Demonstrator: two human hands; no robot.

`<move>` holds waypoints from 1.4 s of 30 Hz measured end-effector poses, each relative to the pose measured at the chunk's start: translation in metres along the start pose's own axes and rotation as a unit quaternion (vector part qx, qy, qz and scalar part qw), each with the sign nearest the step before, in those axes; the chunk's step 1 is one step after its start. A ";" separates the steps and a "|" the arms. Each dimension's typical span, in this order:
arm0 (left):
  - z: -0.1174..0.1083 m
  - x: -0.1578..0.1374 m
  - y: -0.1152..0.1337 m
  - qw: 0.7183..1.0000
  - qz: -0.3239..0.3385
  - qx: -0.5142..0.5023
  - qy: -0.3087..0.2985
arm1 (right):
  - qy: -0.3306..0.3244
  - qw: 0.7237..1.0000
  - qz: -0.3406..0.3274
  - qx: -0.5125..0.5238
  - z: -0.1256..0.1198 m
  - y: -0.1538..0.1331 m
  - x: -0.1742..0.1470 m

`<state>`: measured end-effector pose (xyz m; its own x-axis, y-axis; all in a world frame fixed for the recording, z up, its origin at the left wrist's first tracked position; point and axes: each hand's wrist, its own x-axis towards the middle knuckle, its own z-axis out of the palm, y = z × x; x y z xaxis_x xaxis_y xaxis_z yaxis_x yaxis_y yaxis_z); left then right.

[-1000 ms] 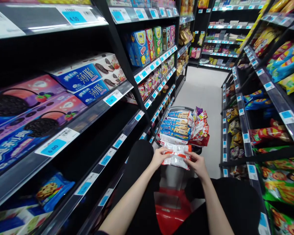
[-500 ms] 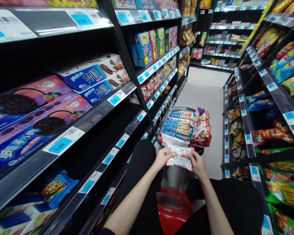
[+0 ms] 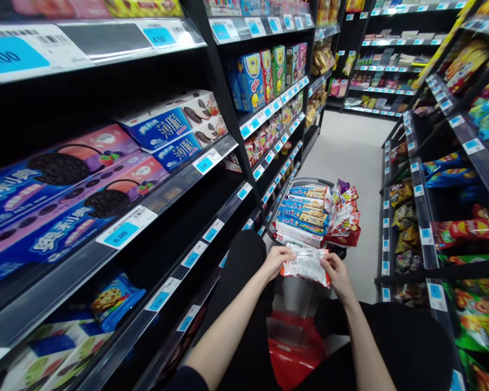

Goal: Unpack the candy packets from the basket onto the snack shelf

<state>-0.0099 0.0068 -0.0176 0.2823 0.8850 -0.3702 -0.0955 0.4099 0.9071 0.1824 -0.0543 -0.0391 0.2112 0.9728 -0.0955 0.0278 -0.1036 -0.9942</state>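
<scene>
Head view: a white packet (image 3: 307,265) is held between both hands (image 3: 279,260) (image 3: 337,275).

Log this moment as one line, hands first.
left hand: pinches white packet, left end | right hand: pinches its right end | beyond: basket with blue packs

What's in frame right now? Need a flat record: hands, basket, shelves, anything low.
left hand: grips left end of white-and-red packet
right hand: grips its right end
basket: just beyond the packet; blue packs in it, red-and-white bags at its right side
left shelves: purple-and-blue boxes; tag reads 6.00
right shelves: green bags
low centre: glossy red object, type unclear
</scene>
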 end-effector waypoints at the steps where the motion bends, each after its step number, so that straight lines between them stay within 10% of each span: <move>1: -0.001 0.000 0.000 1.000 0.002 0.001 -0.001 | 0.002 1.000 -0.001 0.006 -0.001 -0.001 -0.001; 12: -0.001 -0.006 -0.001 0.994 -0.061 -0.032 -0.090 | 0.032 0.994 0.047 0.088 -0.013 0.002 -0.004; 29: -0.007 -0.002 0.006 0.992 -0.101 -0.046 -0.060 | -0.037 0.999 0.017 0.025 -0.020 -0.020 -0.009; 42: 0.007 -0.003 -0.006 0.995 -0.078 0.004 -0.059 | 0.030 0.997 -0.013 -0.073 -0.005 -0.008 -0.009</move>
<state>-0.0035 0.0005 -0.0205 0.4030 0.7785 -0.4811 -0.0347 0.5383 0.8420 0.1855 -0.0638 -0.0304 0.2663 0.9619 -0.0616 0.1743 -0.1109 -0.9784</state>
